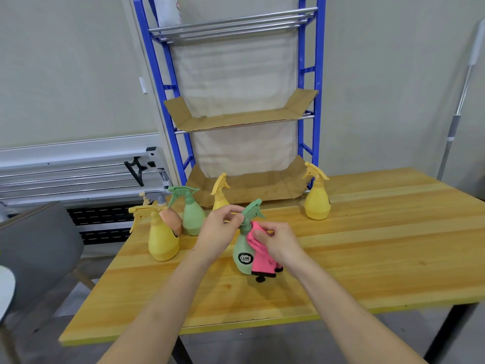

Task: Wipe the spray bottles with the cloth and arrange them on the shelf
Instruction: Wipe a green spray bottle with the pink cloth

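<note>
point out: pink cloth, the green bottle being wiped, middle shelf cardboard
pink cloth [262,258], head view, on its hanging folds.
held green bottle [242,254], head view, on its body near the label.
middle shelf cardboard [236,119], head view, on its flat base.

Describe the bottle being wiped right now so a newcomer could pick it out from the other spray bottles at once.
On the wooden table before the blue shelf, look near the middle, where both hands meet. The left hand grips the trigger head of a green spray bottle while the right hand presses a pink cloth against it. It is the only bottle being held, and its round black label faces the camera.
</note>
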`<state>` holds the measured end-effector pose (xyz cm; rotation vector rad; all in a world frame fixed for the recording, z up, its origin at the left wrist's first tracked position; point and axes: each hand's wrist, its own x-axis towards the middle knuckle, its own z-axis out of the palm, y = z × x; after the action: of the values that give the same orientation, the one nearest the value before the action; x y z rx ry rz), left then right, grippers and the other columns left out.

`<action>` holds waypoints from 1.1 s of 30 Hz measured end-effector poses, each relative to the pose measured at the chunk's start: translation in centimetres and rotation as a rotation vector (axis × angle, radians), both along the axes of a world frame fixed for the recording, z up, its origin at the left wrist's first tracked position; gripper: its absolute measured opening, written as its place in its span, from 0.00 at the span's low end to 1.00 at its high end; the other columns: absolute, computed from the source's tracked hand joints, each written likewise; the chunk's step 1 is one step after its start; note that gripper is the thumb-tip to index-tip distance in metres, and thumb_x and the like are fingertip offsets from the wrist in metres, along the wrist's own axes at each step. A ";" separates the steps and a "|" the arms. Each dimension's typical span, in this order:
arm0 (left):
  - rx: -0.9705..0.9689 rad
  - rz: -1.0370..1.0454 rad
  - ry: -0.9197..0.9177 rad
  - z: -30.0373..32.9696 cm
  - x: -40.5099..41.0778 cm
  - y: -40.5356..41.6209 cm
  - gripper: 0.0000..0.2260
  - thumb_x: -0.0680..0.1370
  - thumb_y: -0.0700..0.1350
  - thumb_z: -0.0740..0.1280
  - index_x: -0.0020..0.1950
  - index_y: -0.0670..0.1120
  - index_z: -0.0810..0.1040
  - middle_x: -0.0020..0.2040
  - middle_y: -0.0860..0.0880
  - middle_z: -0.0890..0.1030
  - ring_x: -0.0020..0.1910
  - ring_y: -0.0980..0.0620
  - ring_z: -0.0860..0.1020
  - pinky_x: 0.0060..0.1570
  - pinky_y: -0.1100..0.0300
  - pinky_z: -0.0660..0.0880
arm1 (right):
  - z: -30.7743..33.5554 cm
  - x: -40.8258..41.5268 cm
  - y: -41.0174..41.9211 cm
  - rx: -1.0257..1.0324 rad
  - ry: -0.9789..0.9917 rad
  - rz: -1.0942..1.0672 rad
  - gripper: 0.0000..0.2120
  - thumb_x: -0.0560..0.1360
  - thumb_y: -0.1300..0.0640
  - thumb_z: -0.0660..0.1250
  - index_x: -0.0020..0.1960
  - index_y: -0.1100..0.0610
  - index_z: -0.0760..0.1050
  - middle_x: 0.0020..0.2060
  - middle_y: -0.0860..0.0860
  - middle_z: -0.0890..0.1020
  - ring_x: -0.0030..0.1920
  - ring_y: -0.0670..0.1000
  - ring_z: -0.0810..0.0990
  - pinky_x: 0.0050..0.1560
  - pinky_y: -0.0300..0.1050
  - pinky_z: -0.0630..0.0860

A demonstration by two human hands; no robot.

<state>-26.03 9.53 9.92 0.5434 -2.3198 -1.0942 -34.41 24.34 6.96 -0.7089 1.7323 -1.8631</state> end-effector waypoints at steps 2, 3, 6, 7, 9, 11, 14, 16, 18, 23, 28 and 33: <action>-0.020 0.005 0.028 -0.2 -0.1 0.4 0.07 0.81 0.50 0.66 0.53 0.61 0.82 0.47 0.57 0.85 0.49 0.55 0.82 0.55 0.47 0.79 | -0.4 -0.4 0.9 0.046 0.037 -0.072 0.11 0.82 0.65 0.68 0.63 0.58 0.83 0.55 0.55 0.87 0.48 0.47 0.87 0.49 0.40 0.83; -0.047 0.009 0.042 -0.3 -0.1 0.6 0.06 0.80 0.52 0.66 0.53 0.61 0.82 0.47 0.59 0.85 0.49 0.57 0.82 0.55 0.47 0.79 | -0.7 -0.6 1.4 0.104 0.138 -0.163 0.11 0.82 0.61 0.69 0.63 0.55 0.84 0.55 0.52 0.87 0.50 0.47 0.86 0.52 0.43 0.83; -0.096 0.042 0.069 -0.7 -0.3 0.8 0.07 0.77 0.57 0.66 0.51 0.60 0.82 0.47 0.63 0.84 0.50 0.60 0.80 0.55 0.47 0.78 | -1.3 -1.6 2.3 0.117 0.311 -0.381 0.10 0.82 0.57 0.69 0.61 0.50 0.85 0.53 0.47 0.86 0.53 0.49 0.83 0.55 0.47 0.79; -0.108 0.056 0.072 -0.8 -0.4 0.8 0.07 0.77 0.57 0.65 0.50 0.61 0.82 0.46 0.63 0.84 0.50 0.59 0.80 0.56 0.46 0.78 | -1.5 -1.8 2.3 0.106 0.340 -0.414 0.11 0.82 0.57 0.69 0.61 0.49 0.85 0.53 0.47 0.85 0.54 0.49 0.82 0.56 0.46 0.77; -0.126 0.077 0.050 -0.7 -0.6 0.6 0.07 0.76 0.58 0.64 0.49 0.63 0.82 0.46 0.64 0.84 0.49 0.58 0.80 0.57 0.45 0.77 | -1.4 -2.2 2.3 0.106 0.406 -0.466 0.11 0.81 0.57 0.68 0.61 0.50 0.85 0.54 0.48 0.82 0.55 0.49 0.80 0.57 0.44 0.73; -0.141 0.085 0.033 -0.7 -0.7 0.3 0.05 0.77 0.58 0.65 0.49 0.65 0.81 0.45 0.64 0.84 0.50 0.58 0.81 0.57 0.44 0.77 | -1.0 -2.6 2.7 0.087 0.437 -0.538 0.11 0.81 0.57 0.68 0.61 0.50 0.85 0.55 0.49 0.81 0.54 0.47 0.79 0.57 0.42 0.72; -0.166 0.096 0.033 -1.1 -0.8 -0.2 0.04 0.81 0.53 0.67 0.51 0.62 0.81 0.46 0.62 0.84 0.51 0.57 0.80 0.57 0.45 0.78 | -0.7 -3.5 3.3 0.031 0.433 -0.617 0.12 0.82 0.54 0.67 0.62 0.49 0.84 0.56 0.47 0.81 0.55 0.41 0.77 0.56 0.37 0.71; -0.160 0.097 0.042 -1.3 -0.9 -0.3 0.04 0.81 0.52 0.67 0.52 0.61 0.81 0.47 0.62 0.84 0.51 0.56 0.81 0.57 0.45 0.78 | -0.8 -3.6 2.9 0.050 0.499 -0.561 0.12 0.82 0.53 0.66 0.63 0.45 0.83 0.56 0.45 0.82 0.56 0.40 0.77 0.58 0.39 0.72; -0.167 0.104 0.046 -1.6 -1.0 -0.5 0.04 0.81 0.53 0.67 0.52 0.61 0.81 0.47 0.61 0.84 0.51 0.56 0.81 0.56 0.45 0.78 | -1.1 -3.3 1.8 0.048 0.566 -0.426 0.12 0.82 0.53 0.67 0.63 0.46 0.83 0.56 0.43 0.83 0.58 0.40 0.77 0.59 0.39 0.73; -0.183 0.098 0.036 -1.8 -1.1 -0.7 0.04 0.81 0.52 0.68 0.53 0.59 0.82 0.48 0.61 0.84 0.50 0.54 0.81 0.57 0.46 0.77 | -2.1 -3.0 -0.9 0.105 0.671 -0.254 0.07 0.80 0.51 0.69 0.55 0.49 0.83 0.44 0.38 0.81 0.51 0.52 0.74 0.52 0.50 0.73; -0.190 0.107 0.024 -1.7 -1.3 -0.7 0.03 0.81 0.53 0.68 0.53 0.60 0.81 0.48 0.62 0.83 0.48 0.56 0.81 0.57 0.46 0.77 | -2.1 -4.3 -0.9 0.170 0.764 -0.214 0.08 0.81 0.51 0.67 0.49 0.51 0.84 0.45 0.43 0.85 0.50 0.51 0.73 0.54 0.50 0.73; -0.174 0.110 0.030 -1.8 -1.1 -0.5 0.03 0.81 0.52 0.68 0.52 0.59 0.81 0.48 0.63 0.83 0.47 0.55 0.81 0.57 0.46 0.77 | -2.8 -4.9 0.4 0.234 0.807 -0.174 0.09 0.83 0.53 0.66 0.48 0.49 0.84 0.43 0.39 0.85 0.48 0.50 0.75 0.50 0.42 0.70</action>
<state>-27.18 8.98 8.12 0.5755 -2.3018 -0.8353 -39.33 24.71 4.17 -1.3722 2.5155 -1.5226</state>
